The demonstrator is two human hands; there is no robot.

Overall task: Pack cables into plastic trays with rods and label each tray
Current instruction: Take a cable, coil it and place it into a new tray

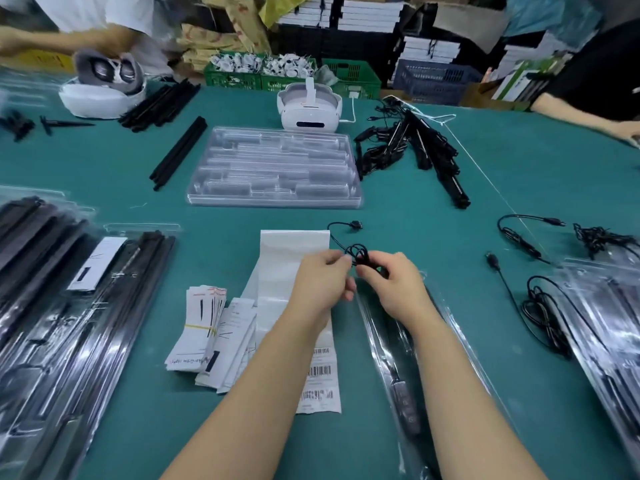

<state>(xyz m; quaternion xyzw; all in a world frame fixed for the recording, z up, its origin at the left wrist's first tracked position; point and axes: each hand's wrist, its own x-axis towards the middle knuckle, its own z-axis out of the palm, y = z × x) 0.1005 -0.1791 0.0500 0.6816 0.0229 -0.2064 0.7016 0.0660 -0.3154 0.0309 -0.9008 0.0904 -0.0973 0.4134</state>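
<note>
Both hands meet over the middle of the green table, each pinching a thin black cable coiled into small loops. My left hand grips the coil from the left, my right hand from the right. The cable's free end with a plug trails up and left above the hands. Under my right forearm lies a clear plastic tray holding black rods and an inline controller. A strip of barcode labels lies beneath my left forearm.
A stack of clear trays sits centre back, loose black rods to its left, a cable heap to its right. Filled trays lie at left and right. Instruction cards, loose cables, a white headset, other people's arms.
</note>
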